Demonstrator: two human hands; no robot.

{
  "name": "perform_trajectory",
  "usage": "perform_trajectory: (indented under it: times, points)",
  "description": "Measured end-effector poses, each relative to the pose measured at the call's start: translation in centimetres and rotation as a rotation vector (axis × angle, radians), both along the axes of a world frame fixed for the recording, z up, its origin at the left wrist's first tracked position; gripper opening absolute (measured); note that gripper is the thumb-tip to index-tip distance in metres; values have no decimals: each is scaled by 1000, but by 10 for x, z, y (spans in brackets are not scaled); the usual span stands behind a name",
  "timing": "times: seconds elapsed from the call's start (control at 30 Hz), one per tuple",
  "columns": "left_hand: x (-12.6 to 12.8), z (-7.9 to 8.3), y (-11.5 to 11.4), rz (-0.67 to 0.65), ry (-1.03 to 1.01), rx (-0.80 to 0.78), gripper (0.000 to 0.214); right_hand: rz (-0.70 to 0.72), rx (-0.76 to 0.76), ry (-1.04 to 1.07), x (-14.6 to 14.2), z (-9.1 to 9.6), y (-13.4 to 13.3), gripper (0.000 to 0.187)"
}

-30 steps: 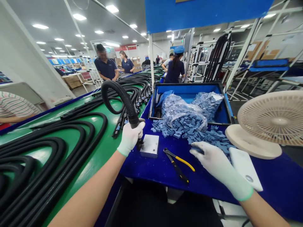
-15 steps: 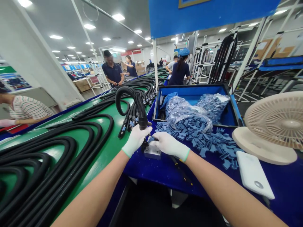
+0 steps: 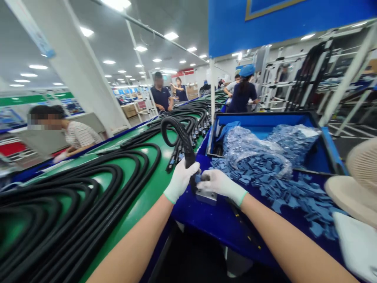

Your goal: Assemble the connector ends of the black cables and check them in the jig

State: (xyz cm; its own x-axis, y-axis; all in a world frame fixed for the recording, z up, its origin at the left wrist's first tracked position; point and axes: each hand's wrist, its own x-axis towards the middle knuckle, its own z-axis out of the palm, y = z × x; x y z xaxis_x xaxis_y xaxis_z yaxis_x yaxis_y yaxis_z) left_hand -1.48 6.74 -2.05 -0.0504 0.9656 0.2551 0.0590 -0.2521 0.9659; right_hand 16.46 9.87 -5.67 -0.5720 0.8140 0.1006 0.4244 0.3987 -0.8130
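Note:
My left hand (image 3: 180, 181), in a white glove, grips a black corrugated hose (image 3: 183, 137) upright near its lower end. That end stands over a small metal block (image 3: 206, 198) on the blue workbench (image 3: 206, 228). My right hand (image 3: 220, 184), also gloved, comes in from the right and pinches a small blue piece (image 3: 198, 178) against the hose end. The fingers hide most of that end. Yellow-handled pliers (image 3: 246, 224) lie below my right wrist, partly hidden and blurred. A loose pile of blue pieces (image 3: 273, 192) lies just right of my right hand.
Several black hoses lie coiled on a green belt table (image 3: 147, 188) to the left. A blue tray (image 3: 265, 120) holds plastic bags of blue pieces. A cream fan (image 3: 353, 188) and a white pad (image 3: 356, 247) stand at right. Co-workers stand beyond the tray and table.
My right hand has moved from the blue pile to the hose end, with a blue piece now in its fingers. The view has swung, so the bench sits further right.

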Motion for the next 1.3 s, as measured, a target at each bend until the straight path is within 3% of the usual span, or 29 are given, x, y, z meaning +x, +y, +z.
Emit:
perform_trajectory:
  times: [0.1,0.2,0.23,0.3,0.37,0.43,0.6,0.67,0.73,0.8,0.9,1.0,1.07,1.13,1.2,1.3]
  points:
    - [-48,2,-42,142,-70,8,43,57,11,-5,5,0,-2,20]
    - [-120,6,-116,295,-67,-65,45,116,-1,-18,8,-5,3,22]
    - [-145,9,-145,322,-28,-147,44,123,3,-45,8,-7,5,22]
    - [-191,14,-202,241,287,-497,45,118,24,-125,6,-12,10,23]
    - [-225,16,-249,246,549,-666,52,103,67,-207,3,-17,14,23]
    - [-245,10,-282,269,728,-770,57,83,114,-257,1,-24,18,23]
    - [-253,-29,-322,600,954,-1048,74,64,171,-263,1,-38,22,25]
    - [-255,-36,-331,655,935,-1081,75,77,172,-226,3,-41,22,28]
    - [-263,-30,-338,711,859,-1075,72,90,131,-212,5,-43,22,33]
    - [-275,-11,-342,781,748,-1001,66,93,74,-212,7,-45,24,38]
    - [-290,30,-341,882,552,-762,50,97,43,-175,4,-45,25,35]
    - [-287,62,-325,881,301,-505,36,115,-8,-99,-5,-31,6,30]
    - [-271,71,-304,826,116,-359,36,181,-74,-39,-14,-14,-26,32]
    - [-243,70,-275,738,-54,-248,37,292,-123,15,-26,5,-69,38]
    - [-205,61,-242,619,-196,-177,34,408,-218,100,-41,19,-113,57]
    - [-142,39,-196,457,-494,-71,24,513,-550,237,-64,22,-161,86]
